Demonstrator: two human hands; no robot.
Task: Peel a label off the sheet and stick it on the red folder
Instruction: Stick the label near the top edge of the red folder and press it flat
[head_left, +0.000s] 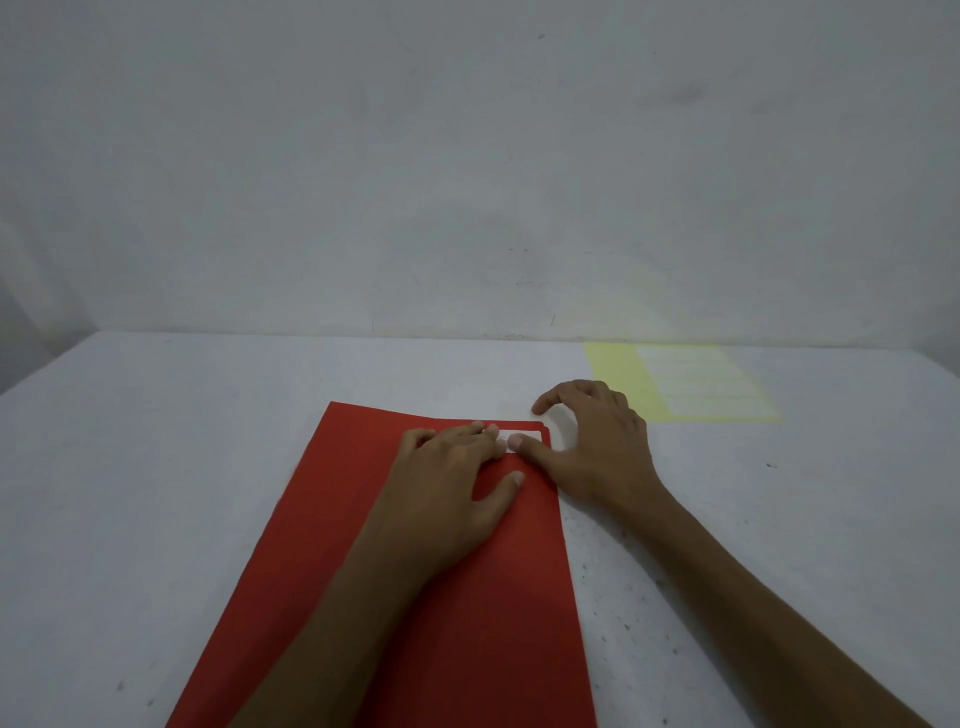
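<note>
The red folder (322, 530) lies flat on the white table, running from the bottom edge toward the middle. A white label (527, 435) sits at the folder's far right corner, partly hidden by fingers. My left hand (447, 493) lies palm down on the folder with its fingertips on the label's left part. My right hand (597, 447) rests at the folder's right edge, its thumb pressing on the label and its fingers arched over the table. The yellow label sheet (680, 382) with white labels lies at the far right.
The white table (156, 467) is speckled and meets a plain grey wall (467, 156) at its far edge. The label sheet lies close to that far edge, just beyond my right hand.
</note>
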